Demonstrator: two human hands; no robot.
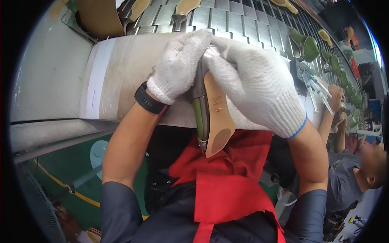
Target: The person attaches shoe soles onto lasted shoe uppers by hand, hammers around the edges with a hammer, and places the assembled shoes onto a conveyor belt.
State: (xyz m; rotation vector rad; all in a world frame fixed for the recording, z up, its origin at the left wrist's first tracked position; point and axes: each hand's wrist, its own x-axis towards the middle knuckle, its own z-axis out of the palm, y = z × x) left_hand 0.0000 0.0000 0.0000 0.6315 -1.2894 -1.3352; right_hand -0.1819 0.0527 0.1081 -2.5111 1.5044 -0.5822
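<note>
Between my hands is a shoe with a tan sole turned up and its toe toward me. Its upper is grey and green, with a small shiny trim by the toe. My left hand, in a white knit glove, closes round the heel end from the left. From the right, my right hand, in a matching glove, grips the same end, its thumb near a silvery, shiny piece. The gloves hide most of the heel. The shoe is over the pale worktop, its toe reaching past the near edge.
Beyond the worktop runs a metal slat conveyor carrying tan-soled shoes and green shoes. A cardboard box stands far left. At right, white syringe-like tools sit in a dark holder, near a co-worker.
</note>
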